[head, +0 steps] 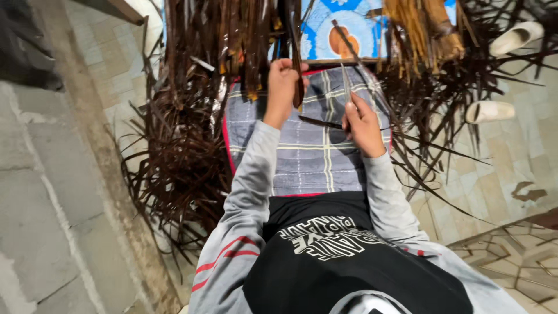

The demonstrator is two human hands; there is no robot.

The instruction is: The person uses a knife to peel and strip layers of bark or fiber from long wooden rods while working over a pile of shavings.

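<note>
**Both hands on the dark leaf strips, over the checked cloth**

Nearest to me, my grey sleeves run forward over my lap, elbows bent and tucked in so that both hands meet in front of my body. Under them lies the grey-blue checked cloth with a red edge (308, 157), spread across my knees; I judge it is there to keep the stiff strips off my legs.

My right hand (363, 125) has its grip closed on a thin dark-brown strip of dried leaf (321, 122), which lies nearly level and points across toward my left. A paler narrow sliver rises from those same fingers; I cannot tell whether it is a blade or a split piece.

My left hand (283, 87) is raised a little higher, wrist straight, fist closed around a long dark strip (297, 70) that stands upright.

Further out, loose heaps of dark-brown dried leaf strips (180, 157) spread on both sides, within easy reach. Beyond, two white slippers (503, 75) lie on the tiled floor (523, 151).
</note>
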